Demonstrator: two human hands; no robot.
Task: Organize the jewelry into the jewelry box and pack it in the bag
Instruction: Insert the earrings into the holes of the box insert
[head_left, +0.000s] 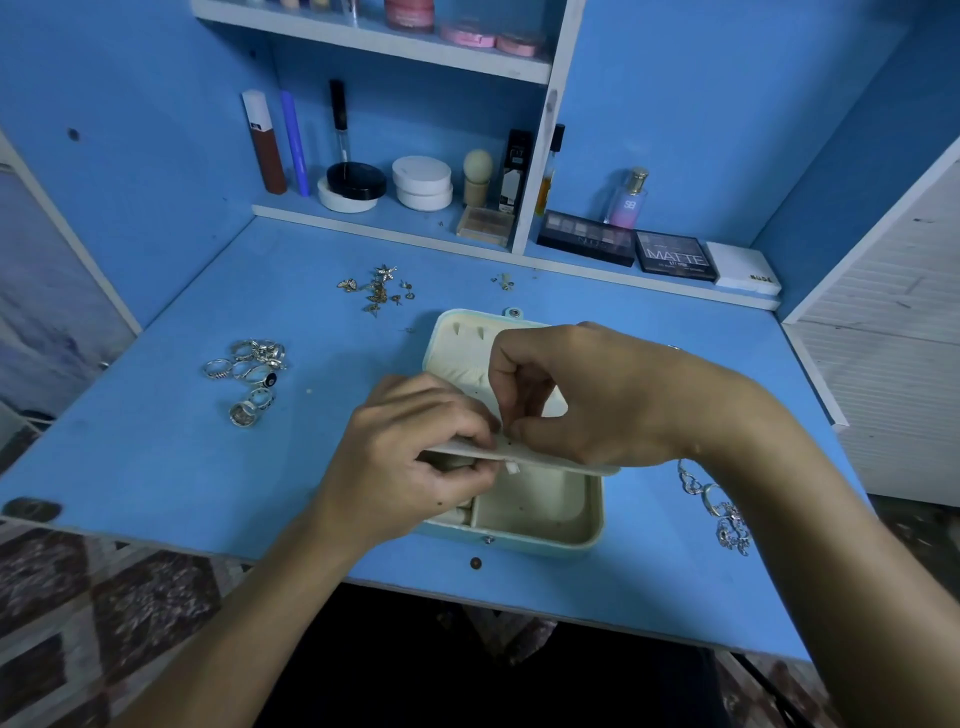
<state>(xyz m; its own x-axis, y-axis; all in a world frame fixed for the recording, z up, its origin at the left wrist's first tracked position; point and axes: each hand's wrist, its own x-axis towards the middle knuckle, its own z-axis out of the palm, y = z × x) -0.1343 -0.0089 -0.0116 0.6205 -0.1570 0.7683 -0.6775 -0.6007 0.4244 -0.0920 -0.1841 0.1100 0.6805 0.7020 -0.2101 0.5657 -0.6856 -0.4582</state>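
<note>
Eyeshadow palettes, perfume bottle and compacts line the shelf.

A blue desk carries an open cream jewelry box at centre, rings at nine o'clock, earrings at eleven, and silver necklaces at three.

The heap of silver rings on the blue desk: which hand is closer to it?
Left. The left hand grips the cream earring panel just right of the heap of silver rings; the right hand pinches at it farther right, over the cream jewelry box.
</note>
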